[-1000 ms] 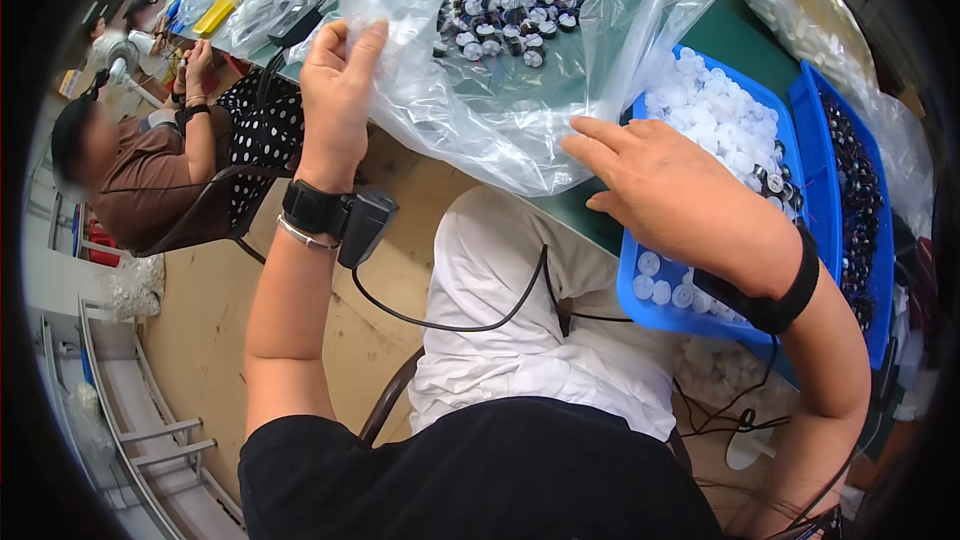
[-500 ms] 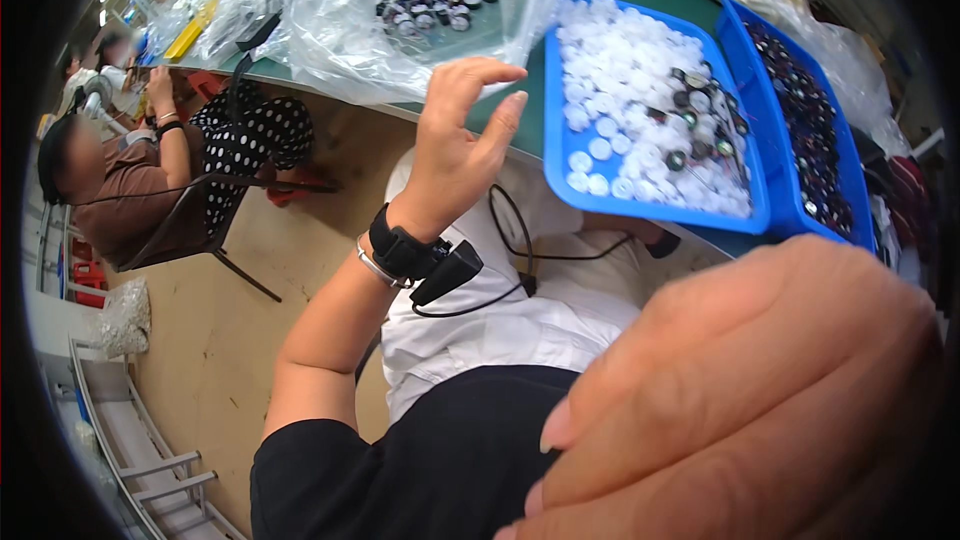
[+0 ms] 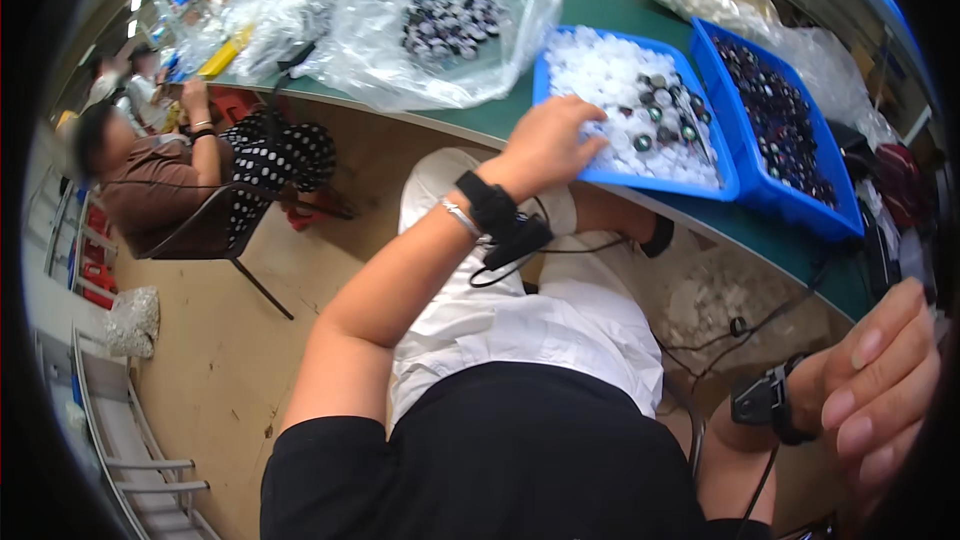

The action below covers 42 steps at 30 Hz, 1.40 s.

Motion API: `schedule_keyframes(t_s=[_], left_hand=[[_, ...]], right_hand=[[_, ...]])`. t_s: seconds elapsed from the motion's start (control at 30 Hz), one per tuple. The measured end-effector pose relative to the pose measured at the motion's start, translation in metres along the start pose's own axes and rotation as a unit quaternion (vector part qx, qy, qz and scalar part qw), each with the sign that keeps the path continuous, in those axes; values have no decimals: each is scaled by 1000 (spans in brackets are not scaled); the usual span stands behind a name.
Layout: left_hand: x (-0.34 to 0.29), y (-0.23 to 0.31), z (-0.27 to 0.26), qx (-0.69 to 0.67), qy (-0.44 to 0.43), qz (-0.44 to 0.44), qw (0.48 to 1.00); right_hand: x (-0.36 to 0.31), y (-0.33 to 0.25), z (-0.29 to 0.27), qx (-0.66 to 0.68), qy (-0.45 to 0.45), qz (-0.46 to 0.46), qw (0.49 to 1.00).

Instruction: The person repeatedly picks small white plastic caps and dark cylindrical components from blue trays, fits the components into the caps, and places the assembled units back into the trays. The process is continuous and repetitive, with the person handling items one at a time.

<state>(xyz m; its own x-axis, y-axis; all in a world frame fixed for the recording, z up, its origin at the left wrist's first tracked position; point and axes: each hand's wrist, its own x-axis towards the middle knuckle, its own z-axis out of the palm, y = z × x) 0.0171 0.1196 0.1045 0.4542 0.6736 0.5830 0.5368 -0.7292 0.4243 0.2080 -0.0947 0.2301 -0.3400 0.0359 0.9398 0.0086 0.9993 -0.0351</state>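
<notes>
My left hand (image 3: 553, 143) is at the near left edge of a shallow blue tray (image 3: 652, 186), its thumb and fingers apart over small white round caps (image 3: 588, 57). No part shows between them. Darker round pieces (image 3: 655, 113) lie among the caps on the tray's right side. Off to the lower right, my right hand (image 3: 885, 385) is raised away from the trays. Its fingers are curled back toward the wrist, with the fingertips showing; the inside of the hand is hidden. Both wrists wear black straps with small devices.
A second blue tray (image 3: 845, 225) of dark small parts adjoins the first. A clear plastic bag (image 3: 375, 65) with black-and-white pieces (image 3: 455, 25) lies on the green table (image 3: 600, 0). Black cables (image 3: 760, 325) hang at right. Someone (image 3: 160, 175) sits at far left.
My left hand has moved right, from the table's front edge to the tray of white caps. My right hand has gone from close before the camera down to the lower right.
</notes>
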Motion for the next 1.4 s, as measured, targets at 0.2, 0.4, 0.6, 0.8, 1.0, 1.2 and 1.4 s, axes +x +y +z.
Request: schedule_keyframes(t_s=[0.2, 0.4, 0.6, 0.8, 1.0, 1.2, 1.4], left_hand=[[13, -14, 4, 90, -87, 19, 992], [18, -13, 2, 76, -123, 27, 989], [8, -14, -6, 26, -110, 29, 993], [12, -5, -11, -76, -63, -82, 992], [23, -13, -11, -318, 42, -188, 929], [3, 28, -28, -370, 81, -169, 910], [-64, 87, 1, -417, 26, -186, 889]], right_hand=[[-36, 75, 14, -149, 23, 405, 902], [-94, 162, 28, -363, -139, 391, 834], [-92, 164, 31, -370, -157, 394, 827], [-95, 168, 28, -300, -124, 424, 846], [-93, 171, 14, -123, 90, 470, 869], [-82, 142, 13, 178, 290, 493, 801], [-103, 93, 46, 252, 261, 553, 750]])
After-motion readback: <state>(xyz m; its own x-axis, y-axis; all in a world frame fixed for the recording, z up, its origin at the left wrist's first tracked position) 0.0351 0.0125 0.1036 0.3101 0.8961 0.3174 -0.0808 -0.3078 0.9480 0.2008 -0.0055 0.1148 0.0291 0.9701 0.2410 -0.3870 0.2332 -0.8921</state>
